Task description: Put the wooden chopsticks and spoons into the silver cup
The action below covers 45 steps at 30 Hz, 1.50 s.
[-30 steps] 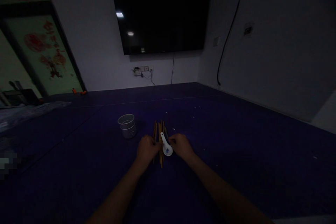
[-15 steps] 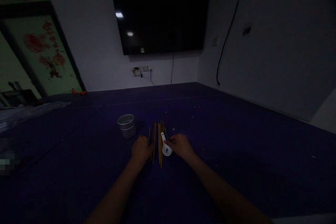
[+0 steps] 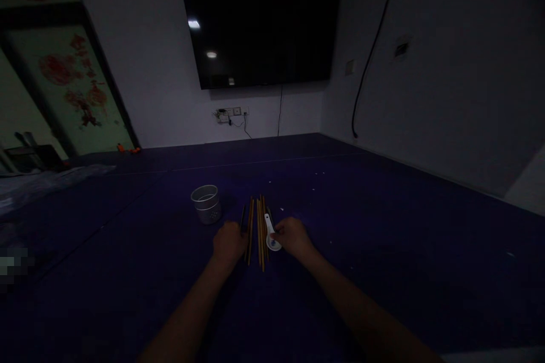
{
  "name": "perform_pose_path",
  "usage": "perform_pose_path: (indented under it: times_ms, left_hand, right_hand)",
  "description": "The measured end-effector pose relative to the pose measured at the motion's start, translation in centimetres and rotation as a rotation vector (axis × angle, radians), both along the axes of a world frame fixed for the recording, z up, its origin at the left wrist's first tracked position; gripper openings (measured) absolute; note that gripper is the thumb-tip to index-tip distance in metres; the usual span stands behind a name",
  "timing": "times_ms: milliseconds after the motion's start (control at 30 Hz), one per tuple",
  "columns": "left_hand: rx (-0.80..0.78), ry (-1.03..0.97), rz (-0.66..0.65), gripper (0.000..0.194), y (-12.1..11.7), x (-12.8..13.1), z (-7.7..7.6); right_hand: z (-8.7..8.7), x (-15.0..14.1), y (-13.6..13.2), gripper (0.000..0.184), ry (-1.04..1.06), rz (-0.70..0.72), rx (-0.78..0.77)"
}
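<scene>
Several brown chopsticks (image 3: 260, 232) lie side by side on the purple floor, pointing away from me. My left hand (image 3: 229, 245) is at their left edge, fingers curled closed around the lower part of a thin dark utensil (image 3: 242, 216); its lower end is hidden. On the right of the chopsticks is a white soup spoon (image 3: 268, 223) with a blue mark in its bowl. My right hand (image 3: 293, 236) pinches this spoon at its right side. Another thin dark piece (image 3: 271, 214) shows just behind the spoon, partly covered.
A silvery metal utensil holder (image 3: 206, 205) with small holes stands left of the chopsticks. White crumbs dot the purple floor (image 3: 383, 272). Clear plastic sheeting (image 3: 63, 178) lies at far left. A television (image 3: 264, 28) hangs on the back wall above sockets (image 3: 232, 113).
The soup spoon has shifted slightly to the right and tilted with my right hand. The dark utensil at my left hand leans a little more to the right.
</scene>
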<state>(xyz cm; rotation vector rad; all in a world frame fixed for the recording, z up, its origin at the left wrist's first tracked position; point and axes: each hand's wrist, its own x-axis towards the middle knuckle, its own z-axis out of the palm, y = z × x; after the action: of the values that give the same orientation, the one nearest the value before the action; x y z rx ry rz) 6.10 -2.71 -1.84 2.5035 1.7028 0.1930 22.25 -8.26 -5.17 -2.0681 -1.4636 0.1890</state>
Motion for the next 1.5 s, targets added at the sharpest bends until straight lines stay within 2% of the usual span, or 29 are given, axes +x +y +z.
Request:
perform_pose_path:
  times_ms: [133, 233, 300, 367, 467, 533, 633, 700, 800, 900, 967, 1033, 1100, 1267, 1500]
  left_hand:
    - [0.09, -0.082, -0.008, 0.031, 0.1, 0.0, 0.2]
    - [0.102, -0.362, -0.09, 0.037, 0.4, 0.3, 0.3]
    - [-0.038, -0.623, -0.191, 0.044, 0.5, 0.8, 0.1]
    - [-0.251, -0.857, -0.26, 0.051, 0.5, 1.2, -0.3]
    - [-0.483, -1.076, -0.269, 0.051, 0.4, 1.7, -0.9]
    - [-0.526, -1.155, -0.251, 0.045, 0.3, 1.8, -1.3]
    - [-0.526, -1.209, -0.215, 0.036, 0.5, 1.8, -1.6]
    - [-0.491, -1.201, -0.182, 0.032, 0.8, 1.6, -1.5]
    - [-0.316, -1.071, -0.115, 0.028, 1.6, 0.9, -0.9]
    - [-0.108, -0.776, -0.081, 0.026, 2.6, -0.3, -0.1]
    - [-0.036, -0.548, -0.053, 0.025, 3.3, -1.0, 0.3]
    - [-0.029, -0.398, -0.031, 0.024, 3.8, -1.4, 0.3]
    - [-0.053, -0.338, -0.02, 0.024, 4.3, -1.7, 0.1]
    - [-0.112, -0.32, -0.017, 0.025, 5.1, -2.1, -0.5]
    - [-0.13, -0.355, -0.015, 0.024, 5.5, -2.3, -0.8]
  right_hand:
    - [0.3, -0.1, -0.2, 0.007, 0.053, -0.036, 0.034]
    - [0.8, -0.2, -0.2, 0.012, 0.123, -0.045, 0.097]
    - [1.0, -0.5, -0.1, 0.017, 0.268, 0.012, 0.201]
    - [1.1, -1.0, 0.0, 0.019, 0.453, 0.113, 0.303]
    - [0.9, -1.8, 0.0, 0.019, 0.575, 0.273, 0.331]
    - [0.7, -2.2, 0.0, 0.02, 0.549, 0.331, 0.319]
    - [0.5, -2.5, -0.1, 0.022, 0.494, 0.34, 0.335]
    - [0.5, -2.6, -0.1, 0.025, 0.483, 0.334, 0.339]
    - [0.7, -2.4, -0.1, 0.029, 0.449, 0.31, 0.31]
    - [1.0, -1.9, -0.2, 0.027, 0.312, 0.254, 0.31]
    - [1.0, -1.5, -0.2, 0.027, 0.183, 0.196, 0.304]
    - [1.0, -1.2, -0.3, 0.028, 0.079, 0.143, 0.27]
    - [0.9, -1.0, -0.3, 0.03, 0.031, 0.13, 0.218]
    - [0.5, -0.8, -0.2, 0.031, 0.015, 0.198, 0.11]
    - [0.3, -0.8, -0.1, 0.031, 0.002, 0.249, 0.064]
